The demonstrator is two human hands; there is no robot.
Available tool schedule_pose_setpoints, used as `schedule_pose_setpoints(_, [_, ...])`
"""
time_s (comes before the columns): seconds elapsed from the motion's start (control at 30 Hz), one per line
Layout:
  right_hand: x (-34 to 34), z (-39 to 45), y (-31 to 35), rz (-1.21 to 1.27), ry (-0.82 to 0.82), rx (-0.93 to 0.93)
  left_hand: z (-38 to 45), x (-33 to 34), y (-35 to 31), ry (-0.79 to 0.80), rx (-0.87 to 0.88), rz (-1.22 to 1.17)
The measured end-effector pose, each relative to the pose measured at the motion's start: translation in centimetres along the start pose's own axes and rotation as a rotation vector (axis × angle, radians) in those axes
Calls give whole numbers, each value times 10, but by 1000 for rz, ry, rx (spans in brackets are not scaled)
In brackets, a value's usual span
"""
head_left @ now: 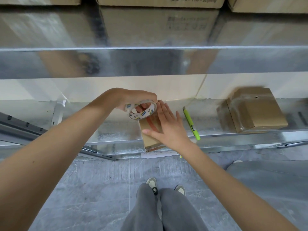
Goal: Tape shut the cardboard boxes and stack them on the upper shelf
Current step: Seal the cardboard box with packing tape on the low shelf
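A small cardboard box [149, 139] lies on the lower metal shelf [116, 130], reaching its front edge. My left hand [133, 99] grips a roll of clear tape [142, 111] from above, held over the box's far end. My right hand [166, 125] presses flat on the box top with straight, spread fingers, next to the roll. A second cardboard box [255, 110] sits on the same shelf to the right. The upper shelf [150, 62] carries larger cardboard boxes [160, 1] at the top of the view.
A lime-green utility knife [191, 124] lies on the lower shelf between the two small boxes. A white paper label [158, 154] hangs under the shelf edge. Grey floor tiles, my legs and shoes are below. A slanted shelf rail [25, 127] runs at the left.
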State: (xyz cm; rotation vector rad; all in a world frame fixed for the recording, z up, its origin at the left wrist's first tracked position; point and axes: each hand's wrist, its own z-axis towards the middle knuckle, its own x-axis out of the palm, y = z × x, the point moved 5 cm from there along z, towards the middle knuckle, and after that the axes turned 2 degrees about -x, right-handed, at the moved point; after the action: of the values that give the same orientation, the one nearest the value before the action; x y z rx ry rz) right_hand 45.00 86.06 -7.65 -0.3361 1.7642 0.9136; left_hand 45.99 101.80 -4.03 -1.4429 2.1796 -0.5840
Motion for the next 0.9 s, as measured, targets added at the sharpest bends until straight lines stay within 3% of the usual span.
schedule_pose_setpoints(0.23, [6,0,2,5,-74,39,0,-3,4,-10,9,-40])
schedule_pose_setpoints(0.47, [5,-2,5,-79,-58,106,-14,-4,39,-63,209,-387])
schedule_pose_setpoints(0.67, [12,0,17,-104,-93,193,-41,7,102,-278,434,-761])
schedule_pose_setpoints(0.9, [19,-1,33,-203,-174,52,-71,33,120,-553,466,-680])
